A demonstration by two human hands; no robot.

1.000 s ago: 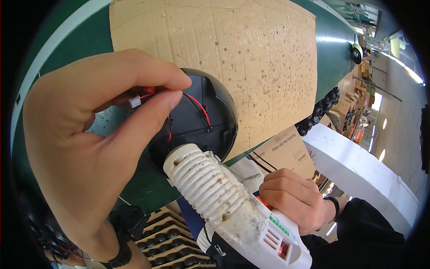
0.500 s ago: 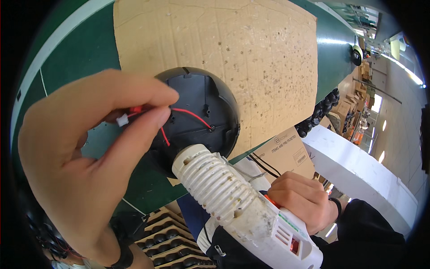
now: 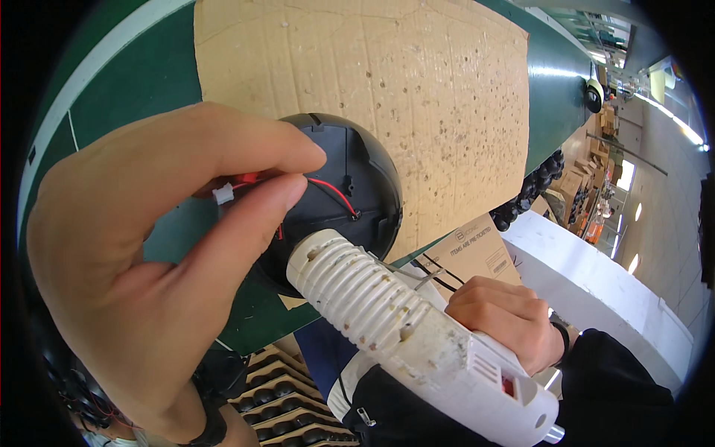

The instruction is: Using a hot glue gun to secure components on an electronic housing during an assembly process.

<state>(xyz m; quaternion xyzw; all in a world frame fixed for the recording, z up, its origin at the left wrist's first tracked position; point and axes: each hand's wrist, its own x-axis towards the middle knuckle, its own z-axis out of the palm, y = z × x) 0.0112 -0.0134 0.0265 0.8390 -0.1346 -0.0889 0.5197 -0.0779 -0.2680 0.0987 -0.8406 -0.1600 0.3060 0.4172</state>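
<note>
Pinched between the thumb and forefinger of my left hand is a red wire with a small white connector at its end. The wire runs into the black round plastic housing, whose hollow inside faces up. A white hot glue gun with a ribbed barrel points into the housing; its front end covers the near part, so the tip is hidden. Its handle is in the closed fist of my right hand. A translucent stick end pokes out of the gun's back.
Spotted cardboard lies on the green table under part of the housing. Trays of black round parts are below the table edge. A printed carton and a white beam stand at the right.
My left hand has shifted slightly right with the red wire and connector. The glue gun has tilted and moved a little; its orange trigger no longer shows.
</note>
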